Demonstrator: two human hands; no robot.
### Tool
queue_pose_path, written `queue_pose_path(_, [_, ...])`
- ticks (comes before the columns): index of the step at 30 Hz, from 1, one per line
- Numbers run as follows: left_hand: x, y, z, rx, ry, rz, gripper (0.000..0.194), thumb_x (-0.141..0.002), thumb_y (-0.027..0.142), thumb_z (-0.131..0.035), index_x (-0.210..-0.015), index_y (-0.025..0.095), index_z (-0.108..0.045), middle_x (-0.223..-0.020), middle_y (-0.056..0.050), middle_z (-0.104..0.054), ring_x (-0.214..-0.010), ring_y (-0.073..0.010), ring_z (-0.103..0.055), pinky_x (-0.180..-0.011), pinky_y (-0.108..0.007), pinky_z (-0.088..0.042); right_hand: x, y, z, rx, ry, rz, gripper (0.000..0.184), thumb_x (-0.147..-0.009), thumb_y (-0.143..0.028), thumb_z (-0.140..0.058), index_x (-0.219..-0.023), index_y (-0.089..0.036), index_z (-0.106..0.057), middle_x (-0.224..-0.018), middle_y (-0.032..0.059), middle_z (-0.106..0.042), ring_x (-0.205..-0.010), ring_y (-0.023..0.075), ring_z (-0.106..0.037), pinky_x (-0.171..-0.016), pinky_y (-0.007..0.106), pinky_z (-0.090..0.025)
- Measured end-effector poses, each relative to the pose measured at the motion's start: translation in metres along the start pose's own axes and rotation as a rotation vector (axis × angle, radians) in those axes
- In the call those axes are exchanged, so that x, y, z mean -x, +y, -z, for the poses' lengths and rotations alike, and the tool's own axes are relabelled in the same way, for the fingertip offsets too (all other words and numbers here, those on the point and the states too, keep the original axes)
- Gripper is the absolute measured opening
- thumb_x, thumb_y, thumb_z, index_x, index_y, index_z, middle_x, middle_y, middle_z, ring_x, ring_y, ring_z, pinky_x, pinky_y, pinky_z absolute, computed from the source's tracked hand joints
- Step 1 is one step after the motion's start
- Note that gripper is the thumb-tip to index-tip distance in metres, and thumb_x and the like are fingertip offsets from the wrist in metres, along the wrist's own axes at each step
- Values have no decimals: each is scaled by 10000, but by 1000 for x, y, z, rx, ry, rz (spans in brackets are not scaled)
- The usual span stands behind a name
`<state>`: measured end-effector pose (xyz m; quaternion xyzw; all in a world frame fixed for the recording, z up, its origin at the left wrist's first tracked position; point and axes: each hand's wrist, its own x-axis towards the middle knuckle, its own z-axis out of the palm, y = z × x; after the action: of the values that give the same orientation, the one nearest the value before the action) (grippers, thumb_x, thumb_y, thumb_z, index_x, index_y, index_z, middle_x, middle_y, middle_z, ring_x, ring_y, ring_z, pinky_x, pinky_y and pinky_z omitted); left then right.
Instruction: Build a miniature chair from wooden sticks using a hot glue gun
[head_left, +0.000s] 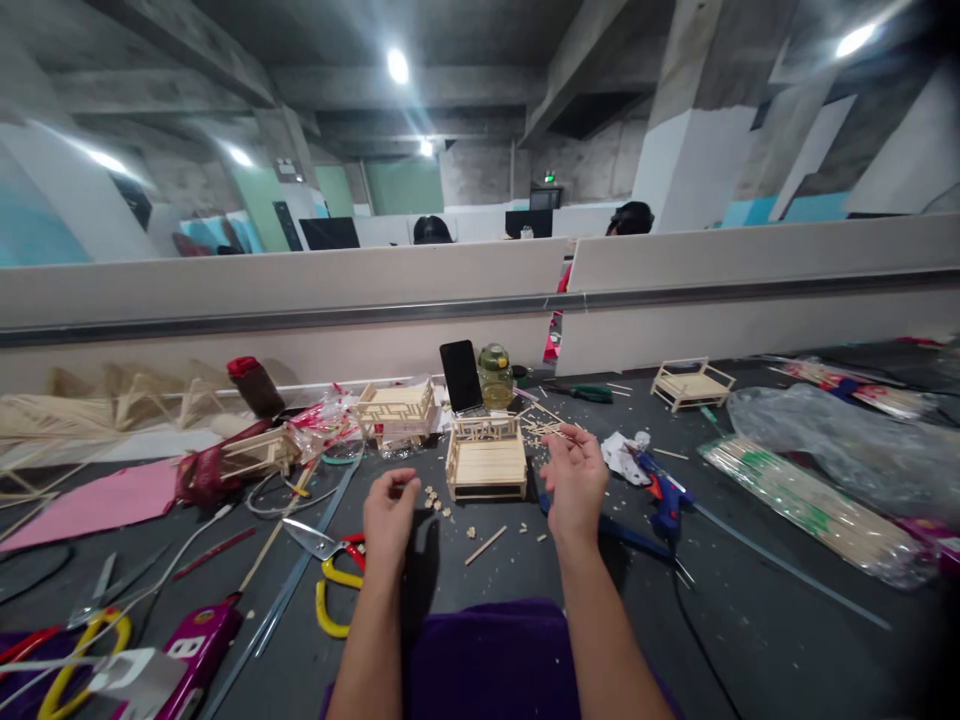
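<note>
A small model bench (pixel 489 465) made of wooden sticks, with rails at its back and sides, stands in front of me. To its left, my left hand (pixel 390 515) hovers with curled fingers, thumb close to the forefinger; anything between them is hidden. My right hand (pixel 574 485) is to the right of the bench, its fingers bent together by a heap of thin wooden sticks (pixel 536 428). What they pinch, if anything, blends with the sticks. Tiny wooden pieces (pixel 435 500) lie beside my left hand. One short stick (pixel 486 546) rests between my hands.
Yellow-and-red-handled scissors (pixel 334 575) lie left, and a blue glue gun (pixel 667 505) right. Behind the bench are a phone (pixel 460 376), a jar (pixel 495 376) and another stick model (pixel 397 405). A small stick bench (pixel 692 385) and bagged sticks (pixel 810 500) are further right.
</note>
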<state>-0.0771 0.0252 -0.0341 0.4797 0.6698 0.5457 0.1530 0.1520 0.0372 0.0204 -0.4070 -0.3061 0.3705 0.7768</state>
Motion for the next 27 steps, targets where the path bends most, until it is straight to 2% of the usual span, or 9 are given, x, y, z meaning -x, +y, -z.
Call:
queue_pose_path(3, [2,-3,3,-188,-119,-15,112,-682,227,-638,-784,199,-672,-787,-30,-638,-656,-179,-566,-680,-309,-450,-1,-1,2,34,0,-38,330,-765,-464,-679,-884,-166,-604,-619,-48,-614,-333,27,-373,-322,153,-275])
queue_pose_path(8, [12,6,3,-475,-264,-93,65,-730,154,-613,-745,208,-645,-818,-45,-637,-808,-209,-582,-755,-305,-414,0,0,2,32,2,-43,349,-753,-490,-695,-828,-161,-611,-555,-62,-581,-322,24,-353,-332,156,-295])
queue_pose_path(13, [17,10,0,-608,-313,-135,118,-745,142,-601,-790,216,-682,-869,-65,-654,-890,-231,-567,-780,-303,-396,2,2,0,61,-68,-75,309,-778,-458,-680,-817,-159,-612,-550,-63,-583,-321,26,-356,-336,157,-299])
queue_pose_path(20, [22,19,-7,-678,-469,-178,116,-791,202,-616,-837,235,-717,-892,-69,-658,-911,-238,-556,-756,-294,-390,2,2,0,51,-50,-77,276,-782,-431,-675,-814,-166,-608,-548,-69,-585,-320,23,-365,-349,155,-315])
queue_pose_path(27, [25,24,-13,-691,-476,-130,96,-772,151,-647,-819,202,-715,-892,-84,-671,-910,-242,-543,-744,-298,-365,-2,0,3,34,-27,-66,255,-772,-415,-682,-804,-174,-605,-528,-72,-578,-323,26,-367,-365,163,-325])
